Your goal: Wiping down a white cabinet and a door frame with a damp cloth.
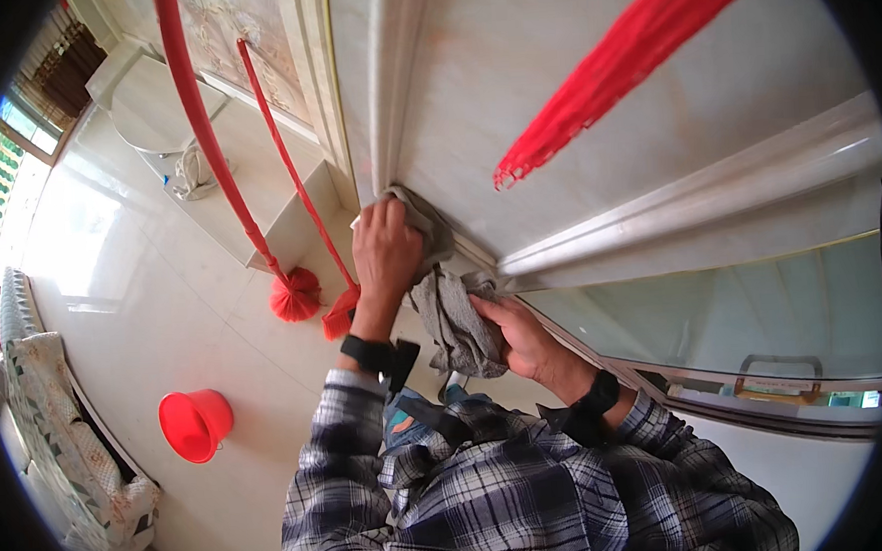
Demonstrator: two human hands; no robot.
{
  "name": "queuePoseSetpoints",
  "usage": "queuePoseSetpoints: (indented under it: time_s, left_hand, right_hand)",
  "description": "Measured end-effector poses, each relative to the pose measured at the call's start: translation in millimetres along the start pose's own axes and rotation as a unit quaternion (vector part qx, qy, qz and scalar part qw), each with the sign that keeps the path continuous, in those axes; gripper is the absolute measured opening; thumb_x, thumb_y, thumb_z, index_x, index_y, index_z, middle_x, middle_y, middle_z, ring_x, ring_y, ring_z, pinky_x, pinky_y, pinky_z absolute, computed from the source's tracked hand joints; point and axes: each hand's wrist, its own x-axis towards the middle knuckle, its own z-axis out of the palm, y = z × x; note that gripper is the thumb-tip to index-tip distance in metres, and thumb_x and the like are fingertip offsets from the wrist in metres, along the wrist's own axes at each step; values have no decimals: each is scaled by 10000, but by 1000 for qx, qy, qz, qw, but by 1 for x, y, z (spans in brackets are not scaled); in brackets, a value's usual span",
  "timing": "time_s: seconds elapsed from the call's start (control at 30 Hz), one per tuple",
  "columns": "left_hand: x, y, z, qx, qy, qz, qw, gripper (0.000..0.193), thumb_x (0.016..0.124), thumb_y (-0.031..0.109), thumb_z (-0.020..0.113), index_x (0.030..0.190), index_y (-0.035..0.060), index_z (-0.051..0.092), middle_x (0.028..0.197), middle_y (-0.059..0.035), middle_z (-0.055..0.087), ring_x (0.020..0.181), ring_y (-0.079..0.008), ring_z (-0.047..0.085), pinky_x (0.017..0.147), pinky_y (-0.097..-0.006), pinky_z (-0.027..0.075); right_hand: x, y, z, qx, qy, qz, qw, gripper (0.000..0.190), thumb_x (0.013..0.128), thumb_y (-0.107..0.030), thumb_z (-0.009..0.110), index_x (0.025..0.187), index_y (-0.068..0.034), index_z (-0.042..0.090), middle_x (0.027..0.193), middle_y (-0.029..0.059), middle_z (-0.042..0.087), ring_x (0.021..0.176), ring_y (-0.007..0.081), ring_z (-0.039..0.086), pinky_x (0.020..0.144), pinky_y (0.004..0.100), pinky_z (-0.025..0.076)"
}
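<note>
My left hand (387, 247) presses a dark grey cloth (429, 224) against the foot of the white wall moulding (394, 91), its fingers bent over the cloth. Lower and to the right, my right hand (525, 340) grips a bunched, lighter grey cloth (455, 323) that hangs in folds in front of my body. Whether the two grey parts are one cloth or two, I cannot tell. Black straps circle both wrists, below plaid sleeves.
Left of my left hand stand a red broom (338, 318) and a long-handled red round brush (295, 294). A red bucket (194, 425) sits on the tiled floor. Another cloth (195, 172) lies on a stone ledge (214, 220). A red tassel (610, 79) hangs at upper right. A covered sofa (84, 451) lines the left.
</note>
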Motion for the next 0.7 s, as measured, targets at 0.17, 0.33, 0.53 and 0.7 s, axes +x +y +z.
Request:
queuePoseSetpoints:
  time_s: [0.17,0.33,0.53,0.7]
  left_hand:
    - [-5,-1,18,-138,4,-5,990,153,638,68,586,773,50,514,821,-106,529,831,-284,534,739,-376,451]
    - [-43,48,27,-241,-67,20,968,181,622,9,567,782,55,497,826,-114,513,788,-306,523,685,-383,454]
    - [-71,57,26,-423,-232,-235,843,187,731,-29,497,909,2,547,867,-104,594,809,-203,567,732,-285,456]
    - [-118,67,26,-765,-217,-438,421,228,883,22,457,1068,38,588,969,-26,622,816,-134,602,744,-267,503]
  right_hand:
    - [-4,-5,-8,8,-1,-10,1000,303,939,-214,514,1161,-9,538,1081,59,609,975,149,596,870,313,485]
    - [-12,-4,-31,-7,-13,-4,1000,313,946,-207,494,1189,-12,524,1111,59,603,1000,150,587,904,311,467]
    - [-34,12,-42,-6,5,40,999,329,938,-225,517,1178,0,529,1102,75,605,991,153,595,883,314,483]
    - [-42,15,-44,14,-13,62,998,346,934,-227,519,1183,13,524,1107,86,609,993,168,601,892,317,483]
